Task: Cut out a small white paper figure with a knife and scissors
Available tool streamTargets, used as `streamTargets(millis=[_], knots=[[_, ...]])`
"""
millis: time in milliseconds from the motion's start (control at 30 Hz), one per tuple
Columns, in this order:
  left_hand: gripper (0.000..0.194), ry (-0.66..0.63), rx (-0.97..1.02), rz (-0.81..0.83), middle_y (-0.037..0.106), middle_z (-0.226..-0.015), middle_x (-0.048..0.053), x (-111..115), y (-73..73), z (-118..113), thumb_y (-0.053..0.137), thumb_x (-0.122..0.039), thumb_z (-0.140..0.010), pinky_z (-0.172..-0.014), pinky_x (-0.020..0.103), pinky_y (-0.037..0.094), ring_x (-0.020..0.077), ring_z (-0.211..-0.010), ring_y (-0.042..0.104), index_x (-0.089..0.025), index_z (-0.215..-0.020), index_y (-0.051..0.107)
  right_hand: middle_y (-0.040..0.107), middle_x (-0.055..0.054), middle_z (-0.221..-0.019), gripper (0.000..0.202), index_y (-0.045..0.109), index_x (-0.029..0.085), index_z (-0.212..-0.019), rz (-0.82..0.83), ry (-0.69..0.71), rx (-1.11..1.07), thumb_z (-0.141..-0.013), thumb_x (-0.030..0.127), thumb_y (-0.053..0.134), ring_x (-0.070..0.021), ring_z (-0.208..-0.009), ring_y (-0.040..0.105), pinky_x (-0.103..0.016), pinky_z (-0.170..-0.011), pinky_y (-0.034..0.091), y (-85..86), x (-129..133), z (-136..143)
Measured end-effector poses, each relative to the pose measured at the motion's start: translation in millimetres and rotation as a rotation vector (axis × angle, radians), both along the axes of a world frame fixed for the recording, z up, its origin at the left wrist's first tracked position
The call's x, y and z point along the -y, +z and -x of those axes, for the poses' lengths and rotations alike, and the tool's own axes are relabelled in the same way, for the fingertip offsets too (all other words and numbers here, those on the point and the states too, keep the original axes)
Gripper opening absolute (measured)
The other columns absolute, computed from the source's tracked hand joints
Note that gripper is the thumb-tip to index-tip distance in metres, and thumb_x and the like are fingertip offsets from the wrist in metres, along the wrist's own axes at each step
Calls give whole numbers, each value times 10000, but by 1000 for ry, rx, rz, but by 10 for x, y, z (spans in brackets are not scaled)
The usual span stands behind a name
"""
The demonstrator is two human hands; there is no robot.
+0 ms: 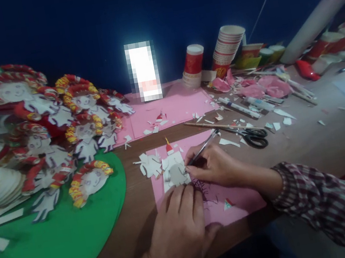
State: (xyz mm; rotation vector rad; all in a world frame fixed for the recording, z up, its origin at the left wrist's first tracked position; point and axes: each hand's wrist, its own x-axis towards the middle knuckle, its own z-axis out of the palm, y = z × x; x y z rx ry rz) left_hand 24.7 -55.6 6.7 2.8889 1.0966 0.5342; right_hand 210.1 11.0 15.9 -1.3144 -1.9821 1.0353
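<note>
My right hand (214,164) pinches a pen (203,146), its tip at the edge of a white paper cutout (178,174). That cutout lies on a white paper piece above a pink sheet (241,199), which bears dark pen scribbles. Flat over the lower edge of the white paper rests my left hand (178,221), fingers stretched out and pressing it down. Beside the work, to the left, is another white figure cutout (149,165). A small red and yellow scrap (168,146) touches the top of the white paper.
Paper dolls with red and yellow rims (79,103) stand at left around a green board (80,252). Black-handled scissors (254,137) and a thin stick (218,125) lie beyond my right hand. Stacked paper cups (227,46), markers (239,108) and paper scraps are at the back.
</note>
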Motion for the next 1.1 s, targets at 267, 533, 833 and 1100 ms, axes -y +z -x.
streamTargets(millis=[267,533,833,1100], knots=[[563,12,4,12,663,-1117,160,4,7,-12,556,-550,-845,-932,459,468,311,-1050,580,-73,-1135,629,610,14,-681,85,620,166,-850,10,-15,-10,-837,240,579,-105,-588,529,-222,-561,420,-25,11,-1],[578,14,-4,24,665,-1121,158,9,7,-9,562,-560,-837,-937,456,464,308,-1048,581,-72,-1140,629,604,12,-682,84,608,169,-843,51,-16,-36,-833,247,579,-111,-587,532,-223,-560,432,-11,13,11],[571,21,-12,20,656,-1145,151,9,-5,-17,550,-575,-839,-941,444,450,300,-1057,572,-96,-1140,630,600,4,-726,61,606,167,-851,-12,-111,-186,-845,217,570,-124,-659,550,-243,-628,467,-21,-7,59],[601,34,14,4,661,-1159,138,21,-18,-27,616,-575,-796,-950,424,432,294,-1068,562,-89,-1148,633,623,-8,-755,81,628,163,-861,-46,-111,-140,-862,231,585,-132,-688,576,-241,-639,473,-45,-19,59]])
